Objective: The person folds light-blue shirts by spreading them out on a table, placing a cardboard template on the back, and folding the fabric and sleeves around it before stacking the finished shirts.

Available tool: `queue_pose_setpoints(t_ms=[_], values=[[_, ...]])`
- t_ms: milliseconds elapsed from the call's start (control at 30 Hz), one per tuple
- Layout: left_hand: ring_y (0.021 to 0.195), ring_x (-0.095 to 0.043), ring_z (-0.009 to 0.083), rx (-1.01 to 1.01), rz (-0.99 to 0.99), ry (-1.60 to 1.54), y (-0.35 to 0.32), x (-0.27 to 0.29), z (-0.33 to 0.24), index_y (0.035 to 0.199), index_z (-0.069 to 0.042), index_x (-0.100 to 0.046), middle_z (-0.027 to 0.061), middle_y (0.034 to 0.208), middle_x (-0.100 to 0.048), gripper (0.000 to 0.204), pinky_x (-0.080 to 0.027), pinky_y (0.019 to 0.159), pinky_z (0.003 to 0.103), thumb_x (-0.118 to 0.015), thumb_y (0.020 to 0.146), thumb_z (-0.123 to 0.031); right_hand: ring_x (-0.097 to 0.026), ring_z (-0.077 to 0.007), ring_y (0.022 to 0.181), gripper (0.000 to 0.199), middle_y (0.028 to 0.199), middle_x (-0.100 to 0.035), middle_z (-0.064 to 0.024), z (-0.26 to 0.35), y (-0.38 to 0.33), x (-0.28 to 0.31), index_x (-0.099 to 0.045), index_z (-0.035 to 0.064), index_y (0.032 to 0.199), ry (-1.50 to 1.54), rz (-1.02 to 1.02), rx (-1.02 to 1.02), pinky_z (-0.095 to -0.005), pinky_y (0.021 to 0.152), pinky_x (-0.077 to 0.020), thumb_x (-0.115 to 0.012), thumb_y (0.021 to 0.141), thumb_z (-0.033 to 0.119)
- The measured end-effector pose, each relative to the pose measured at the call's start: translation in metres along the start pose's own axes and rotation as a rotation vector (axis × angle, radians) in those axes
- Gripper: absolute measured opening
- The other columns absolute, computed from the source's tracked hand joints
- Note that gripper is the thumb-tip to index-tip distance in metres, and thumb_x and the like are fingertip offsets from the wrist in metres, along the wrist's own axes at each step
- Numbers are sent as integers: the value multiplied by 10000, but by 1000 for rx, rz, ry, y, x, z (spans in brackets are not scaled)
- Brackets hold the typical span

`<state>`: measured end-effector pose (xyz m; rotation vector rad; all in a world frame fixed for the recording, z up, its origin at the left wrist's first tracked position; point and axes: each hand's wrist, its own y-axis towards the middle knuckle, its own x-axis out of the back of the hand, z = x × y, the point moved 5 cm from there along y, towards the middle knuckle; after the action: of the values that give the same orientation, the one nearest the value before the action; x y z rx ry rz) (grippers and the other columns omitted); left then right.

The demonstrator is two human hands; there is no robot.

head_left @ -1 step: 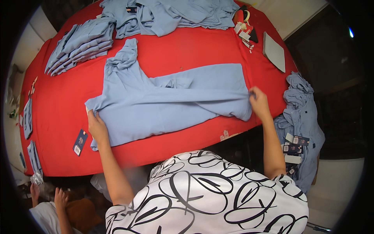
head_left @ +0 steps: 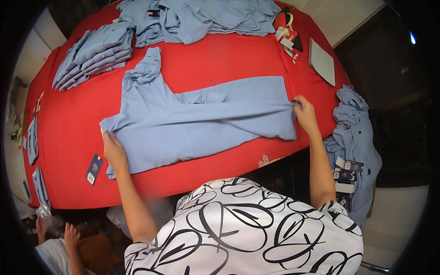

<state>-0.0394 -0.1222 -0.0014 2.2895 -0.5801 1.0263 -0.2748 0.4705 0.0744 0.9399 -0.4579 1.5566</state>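
Note:
A light blue shirt point(head_left: 201, 137) lies stretched sideways across the red-covered table, with a long fold running between my hands. My left hand point(head_left: 113, 149) pinches its left edge. At the opposite end, my right hand point(head_left: 305, 112) grips the right edge of the fabric with bent fingers. One bunched sleeve point(head_left: 149, 68) points away from me at the far left of the shirt. Just left of my left hand, a dark blue hang tag point(head_left: 94, 169) lies on the red cloth.
Folded blue shirts point(head_left: 98, 48) form a stack at the far left, beside a loose heap of shirts point(head_left: 206, 18). A grey-white flat board point(head_left: 322, 62) sits at the far right. Tagged garments point(head_left: 355, 137) hang by the right edge. Another person's hand point(head_left: 72, 234) shows at lower left.
My right hand has shifted slightly away from me, and the fold at that end has risen a little with it. My left hand keeps its place.

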Motion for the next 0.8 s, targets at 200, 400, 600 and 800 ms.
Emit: queue_pose_setpoints(t_ms=[200,400,600,800], values=[[915,-631,440,-24,-94,25,-5,0,15,1162,-2,-533,243,1020,-658,245,-493,747,480,-486,1009,-188,-647,-393,828,199,904,-682,-187,-32,86,-90,-621,42,965,-297,-332,45,-446,710,-499,-640,902,231],[819,-628,395,-69,-75,38,-6,-1,21,1047,35,-577,221,951,-651,214,-495,700,422,-581,970,-165,-648,-357,856,291,926,-678,-165,-33,117,-78,-621,27,963,-340,-251,-167,-449,711,-501,-685,887,301],[812,-604,362,-219,-116,87,-8,-1,16,1008,61,-583,196,916,-605,213,-487,700,400,-622,947,-140,-562,-326,1107,224,1134,-635,-146,-4,86,-62,-619,17,1004,-212,-397,140,-418,877,-446,-659,901,213],[775,-591,333,-148,-129,28,-6,-4,11,1011,67,-580,195,884,-606,204,-476,696,374,-619,945,-121,-478,-354,1283,332,1326,-568,-170,-14,-3,-86,-602,27,1237,-308,-164,138,-447,1107,-335,-586,913,97]])
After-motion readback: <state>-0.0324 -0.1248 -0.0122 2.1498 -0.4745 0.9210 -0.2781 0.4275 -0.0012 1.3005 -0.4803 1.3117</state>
